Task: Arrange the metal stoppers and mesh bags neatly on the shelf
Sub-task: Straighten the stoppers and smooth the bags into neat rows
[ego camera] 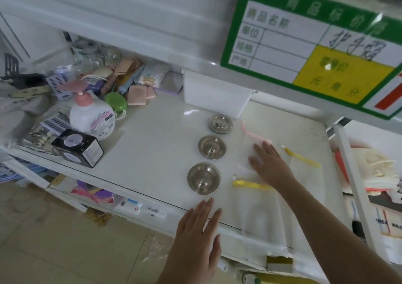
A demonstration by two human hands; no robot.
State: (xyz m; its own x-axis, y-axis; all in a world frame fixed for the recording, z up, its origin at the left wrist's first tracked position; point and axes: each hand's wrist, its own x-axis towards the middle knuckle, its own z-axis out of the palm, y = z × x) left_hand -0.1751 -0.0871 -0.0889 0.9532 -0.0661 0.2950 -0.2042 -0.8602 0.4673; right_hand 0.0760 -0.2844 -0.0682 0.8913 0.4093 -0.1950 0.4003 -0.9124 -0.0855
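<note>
Your right hand (268, 164) flat, fingers spread, on sheer white mesh bags (256, 199) | left hand (196, 238) released, at shelf (152, 144) edge | 3 round metal stoppers (212, 147) in a row, just left of bags

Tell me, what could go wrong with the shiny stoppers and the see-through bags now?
The mesh bag nearest the person hangs past the shelf's front edge, so it might slide off.

The left hand hovers close to the nearest metal stopper; a careless sweep could knock it out of its row, perhaps over the edge.

The right hand lies flat on a mesh bag; pulling away fast might drag or wrinkle it.
</note>
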